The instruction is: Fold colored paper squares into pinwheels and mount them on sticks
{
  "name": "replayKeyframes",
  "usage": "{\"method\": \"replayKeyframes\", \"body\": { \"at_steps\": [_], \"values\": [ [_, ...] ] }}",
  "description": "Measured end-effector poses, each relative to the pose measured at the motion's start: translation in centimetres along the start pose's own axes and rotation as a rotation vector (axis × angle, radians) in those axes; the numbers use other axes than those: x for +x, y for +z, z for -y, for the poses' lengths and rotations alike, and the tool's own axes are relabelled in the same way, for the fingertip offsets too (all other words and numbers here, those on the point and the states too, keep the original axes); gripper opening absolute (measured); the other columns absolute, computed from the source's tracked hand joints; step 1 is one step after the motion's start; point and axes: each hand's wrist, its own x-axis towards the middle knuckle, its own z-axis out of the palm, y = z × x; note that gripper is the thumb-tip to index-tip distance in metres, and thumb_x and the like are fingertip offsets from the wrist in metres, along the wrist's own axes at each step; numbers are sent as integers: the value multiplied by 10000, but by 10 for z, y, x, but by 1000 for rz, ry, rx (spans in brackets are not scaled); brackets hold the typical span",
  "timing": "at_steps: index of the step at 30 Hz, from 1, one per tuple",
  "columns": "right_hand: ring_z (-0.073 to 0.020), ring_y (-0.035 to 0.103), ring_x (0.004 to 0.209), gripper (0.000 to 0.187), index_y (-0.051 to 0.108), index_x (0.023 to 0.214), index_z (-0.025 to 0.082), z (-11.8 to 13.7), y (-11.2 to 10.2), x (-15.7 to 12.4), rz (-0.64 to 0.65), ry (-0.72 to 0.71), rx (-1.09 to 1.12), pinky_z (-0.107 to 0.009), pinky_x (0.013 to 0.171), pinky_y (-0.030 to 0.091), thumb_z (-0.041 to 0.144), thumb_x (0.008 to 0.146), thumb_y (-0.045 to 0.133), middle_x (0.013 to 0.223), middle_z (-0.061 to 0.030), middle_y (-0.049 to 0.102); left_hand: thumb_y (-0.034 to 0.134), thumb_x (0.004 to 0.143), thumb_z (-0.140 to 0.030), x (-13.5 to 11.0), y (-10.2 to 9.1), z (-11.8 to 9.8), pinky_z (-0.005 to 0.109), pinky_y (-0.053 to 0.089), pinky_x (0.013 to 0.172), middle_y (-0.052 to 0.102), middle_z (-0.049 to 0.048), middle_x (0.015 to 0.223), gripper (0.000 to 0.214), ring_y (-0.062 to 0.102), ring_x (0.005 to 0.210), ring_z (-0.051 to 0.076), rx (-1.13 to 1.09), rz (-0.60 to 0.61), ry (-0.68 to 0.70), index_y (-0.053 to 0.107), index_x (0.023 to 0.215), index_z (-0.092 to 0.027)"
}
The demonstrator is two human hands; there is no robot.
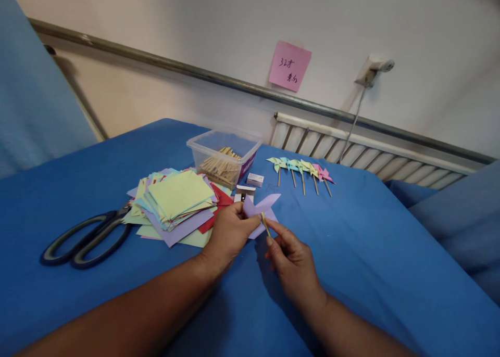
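Note:
My left hand (230, 224) pinches a purple paper pinwheel (269, 203) near its middle, with the blades spreading out beyond my thumb. In my right hand (291, 258) a short thin wooden stick (266, 225) is gripped between thumb and fingers. The stick's upper end meets the centre of the pinwheel by my left thumb; whether the two are fastened there I cannot tell. Just behind my left hand stands a small open white box (245, 192) with dark contents. A small closed box (255, 179) lies behind it.
Left of my hands lies a pile of coloured paper squares (182, 193), with large scissors (89, 237) beside it. A clear plastic tub (219, 143) holds many wooden sticks (222, 164). Several finished pinwheels (300, 165) lie in a row at the back right of the blue-covered table (351, 273).

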Motion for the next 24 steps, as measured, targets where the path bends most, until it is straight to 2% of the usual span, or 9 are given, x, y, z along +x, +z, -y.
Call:
{"method": "replayKeyframes", "body": {
  "at_steps": [9,16,24],
  "values": [
    [-82,418,443,375,615,1244,285,1,-3,2,-7,-63,-123,-201,436,345,291,880,530,585,45,515,741,576,-307,4,-1,5,219,390,498,631,-6,612,234,546,556,129,49,11,14,627,695,-140],
    [-145,538,512,381,636,1224,299,3,-5,4,-3,-93,-111,-245,484,436,298,852,553,597,7,601,752,562,-311,6,-2,8,211,362,460,611,-19,566,233,530,507,121,63,-1,9,625,665,-144],
    [-162,572,533,375,640,1217,315,1,-7,5,-1,-101,-133,-264,492,456,279,856,547,621,-2,633,765,565,-291,5,-1,9,236,431,521,662,4,644,274,604,573,154,-37,34,1,625,752,-149]
  ]
}}
